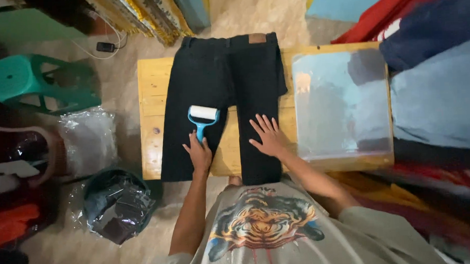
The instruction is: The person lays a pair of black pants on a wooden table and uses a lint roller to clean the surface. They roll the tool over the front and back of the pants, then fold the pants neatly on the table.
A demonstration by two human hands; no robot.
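1 pr black jeans [228,90] flat on wooden table [151,88], waistband far end, brown patch label there. Left hand [199,153] clamped on blue handle of 1 lint roller [202,117], white roll on left leg. Right hand [269,138] fingers spread, flat on right leg. 1 clear plastic bag [342,103] w/ blue cloth just right. 1 teal stool [37,82], 1 dark tub [119,203] of plastic-wrapped dark pieces on floor left.
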